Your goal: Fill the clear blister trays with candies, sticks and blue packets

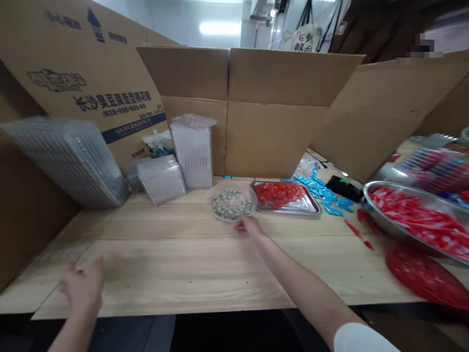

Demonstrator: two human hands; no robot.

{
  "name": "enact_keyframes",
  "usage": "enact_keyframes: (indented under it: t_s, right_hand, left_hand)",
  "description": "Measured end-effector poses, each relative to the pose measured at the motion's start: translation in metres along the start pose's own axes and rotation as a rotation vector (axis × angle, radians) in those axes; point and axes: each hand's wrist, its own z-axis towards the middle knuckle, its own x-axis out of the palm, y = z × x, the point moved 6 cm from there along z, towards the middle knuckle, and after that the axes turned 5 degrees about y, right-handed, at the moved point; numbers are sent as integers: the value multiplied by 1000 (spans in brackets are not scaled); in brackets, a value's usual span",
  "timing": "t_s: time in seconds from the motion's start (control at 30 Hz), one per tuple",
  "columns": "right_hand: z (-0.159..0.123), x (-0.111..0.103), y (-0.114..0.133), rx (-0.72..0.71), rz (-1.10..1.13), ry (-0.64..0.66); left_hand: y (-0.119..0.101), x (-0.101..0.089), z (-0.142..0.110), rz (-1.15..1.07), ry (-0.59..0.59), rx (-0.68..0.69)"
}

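Well, where do our hands stand?

Our right hand (247, 227) sits with its fingers bunched at the near rim of a clear round dish (214, 211) of green-and-white wrapped sweets (230, 204); we can't tell whether it's pinching anything.

And our left hand (82, 287)?

Open, fingers spread, over the wooden tabletop (154, 274), well apart from the dish.

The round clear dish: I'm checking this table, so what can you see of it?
The round clear plastic dish lies flat on the light wooden table. It holds a loose layer of small wrapped pieces, white with green and red marks. Its right edge seems to meet a metal tray, and the right hand is at its near edge, touching or just short.
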Motion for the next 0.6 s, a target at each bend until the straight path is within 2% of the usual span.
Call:
enact_keyframes:
  t_s: [0.1, 0.13, 0.2, 0.23, 0.3, 0.37, 0.5, 0.6]
  right_hand:
    - [-43, -19, -26, 35, -39, 77]
    - [-59, -26, -35, 42, -48, 101]
    - [-89, -37, -52, 57, -70, 152]
    - [-102, -40, -59, 65, -94, 184]
    - [-124, -45, -70, 76, -161, 251]
    - [-138, -48, -77, 69, -229, 313]
    - [-146, -49, -79, -15, -275, 419]
    - [-143, -39, -80, -77, -301, 524]
  left_hand:
    - [23, 42, -78, -350, 377, 15]
    - [29, 57, -108, -406, 542, -57]
    - [33, 78, -165, -466, 788, -174]
    - [33, 83, -188, -499, 846, -227]
    - [28, 89, -220, -564, 896, -293]
    - [20, 90, -236, -625, 888, -305]
    - [16, 81, -247, -708, 832, -295]
    - [28, 70, -245, -750, 696, -325]
